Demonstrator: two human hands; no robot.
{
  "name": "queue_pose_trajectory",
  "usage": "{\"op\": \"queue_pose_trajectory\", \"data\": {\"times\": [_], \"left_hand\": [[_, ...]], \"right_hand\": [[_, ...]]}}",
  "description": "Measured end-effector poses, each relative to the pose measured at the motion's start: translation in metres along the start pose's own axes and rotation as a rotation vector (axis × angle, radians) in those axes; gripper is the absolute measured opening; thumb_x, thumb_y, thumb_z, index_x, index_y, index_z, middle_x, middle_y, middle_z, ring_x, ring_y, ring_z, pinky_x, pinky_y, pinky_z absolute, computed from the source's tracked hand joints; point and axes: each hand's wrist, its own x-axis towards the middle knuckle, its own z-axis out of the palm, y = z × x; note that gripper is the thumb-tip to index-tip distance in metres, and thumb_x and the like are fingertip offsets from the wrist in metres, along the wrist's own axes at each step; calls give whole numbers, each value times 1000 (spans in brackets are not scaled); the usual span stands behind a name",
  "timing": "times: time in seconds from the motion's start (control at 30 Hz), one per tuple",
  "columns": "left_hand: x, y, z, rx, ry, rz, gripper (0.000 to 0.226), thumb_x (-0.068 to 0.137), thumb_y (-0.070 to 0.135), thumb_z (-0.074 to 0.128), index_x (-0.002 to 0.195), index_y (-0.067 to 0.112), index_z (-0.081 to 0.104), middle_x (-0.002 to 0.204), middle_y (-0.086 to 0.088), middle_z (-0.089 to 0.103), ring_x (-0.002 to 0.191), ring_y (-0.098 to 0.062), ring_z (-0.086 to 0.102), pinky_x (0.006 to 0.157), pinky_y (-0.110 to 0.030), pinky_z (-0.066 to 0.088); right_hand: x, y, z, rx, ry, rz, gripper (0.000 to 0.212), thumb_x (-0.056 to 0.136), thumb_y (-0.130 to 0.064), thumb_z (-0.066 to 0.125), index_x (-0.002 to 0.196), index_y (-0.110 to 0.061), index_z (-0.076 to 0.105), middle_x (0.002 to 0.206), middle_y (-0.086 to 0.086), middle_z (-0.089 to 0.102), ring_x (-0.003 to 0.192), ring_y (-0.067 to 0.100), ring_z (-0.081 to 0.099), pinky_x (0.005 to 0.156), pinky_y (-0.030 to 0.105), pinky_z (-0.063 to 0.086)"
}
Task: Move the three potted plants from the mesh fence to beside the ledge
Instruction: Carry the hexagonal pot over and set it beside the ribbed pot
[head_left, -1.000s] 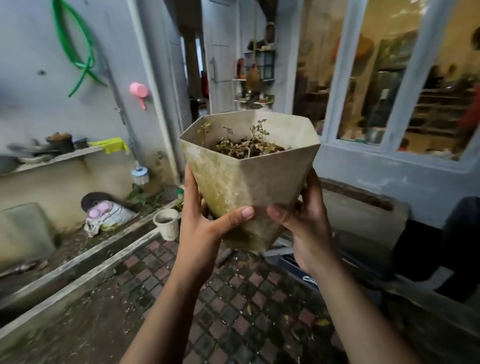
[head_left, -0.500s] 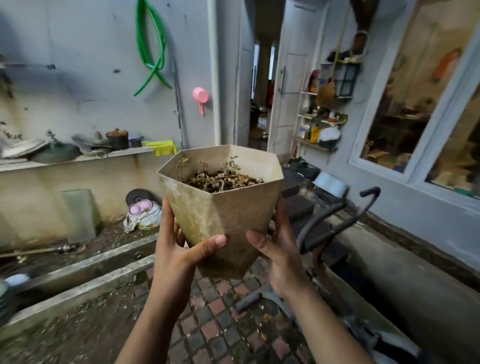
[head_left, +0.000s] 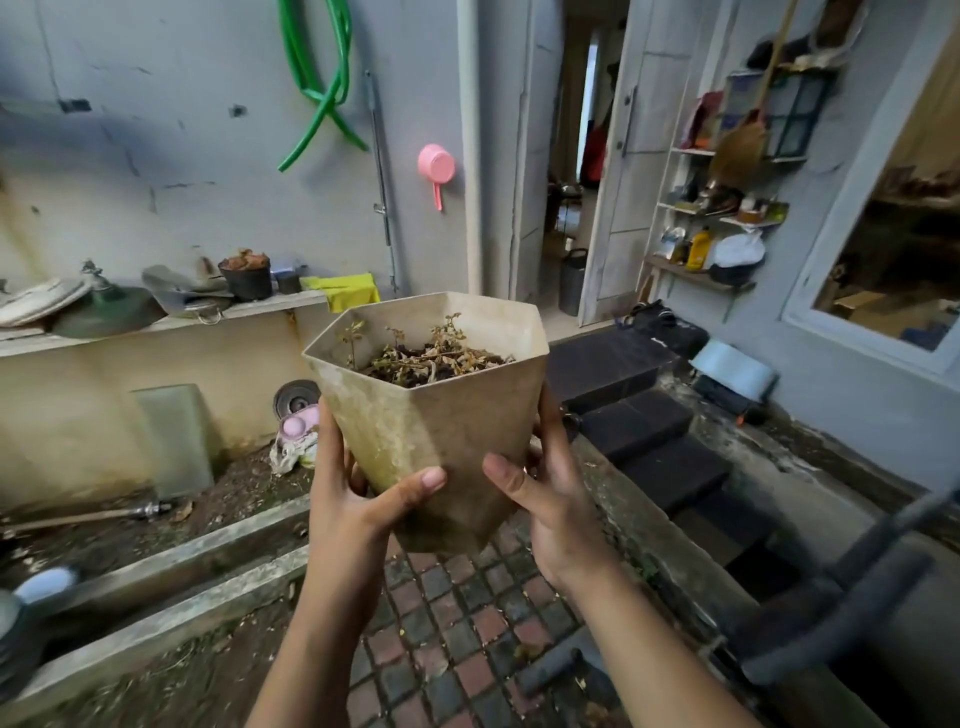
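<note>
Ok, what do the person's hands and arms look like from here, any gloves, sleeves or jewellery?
Both are bare. The left hand and right hand wear no gloves, and no rings show on the visible fingers. The forearms are uncovered down to the bottom of the picture: no sleeves, watch or bracelet in view. The left thumbnail is short and looks unpainted.

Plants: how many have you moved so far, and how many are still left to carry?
One is in hand now: the left hand and right hand carry a beige pot of dried-up plant in the air over the brick path. It is not set down yet. No other moved pots or mesh fence show, so I cannot tell how many are done or left.
</note>
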Motion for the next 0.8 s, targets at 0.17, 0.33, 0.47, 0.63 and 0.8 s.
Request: {"op": "queue_pose_trajectory", "data": {"times": [0.17,0.33,0.47,0.63,0.8], "left_hand": [[78,-55,-14,41,81,-9,126,42,39,102,152,50,43,144,10,66,125,-14,70,89,-36,66],[168,-121,-51,130,140,-76,141,36,49,105,157,49,35,160,4,51,137,-16,61,95,-34,63],[236,-188,-102,164,120,-160,140,37,47,106,158,49,34,158,10,54,140,-18,59,95,-31,62],[295,-301,-170,145,68,-196,126,55,15,87,164,31,25,157,0,54,138,-22,61,96,-33,60],[316,-441,-242,122,8,-236,120,58,9,75,163,20,18,147,0,58,129,-16,65,94,-29,60]], "right_hand": [[96,64,5,69,-39,33,101,63,-52,97,150,-51,47,146,-5,61,130,16,63,91,37,61],[190,154,18,157,-88,132,99,61,-38,101,146,-45,52,138,-5,67,123,15,67,87,31,62],[253,236,34,187,-131,242,100,58,-33,102,144,-42,53,127,-8,73,117,14,71,85,33,62],[308,363,57,151,-82,240,91,59,-19,95,137,-48,59,135,-13,68,128,15,62,95,39,59],[321,522,60,145,-60,240,82,61,-20,91,130,-54,62,130,-16,69,130,15,60,101,40,57]]}}
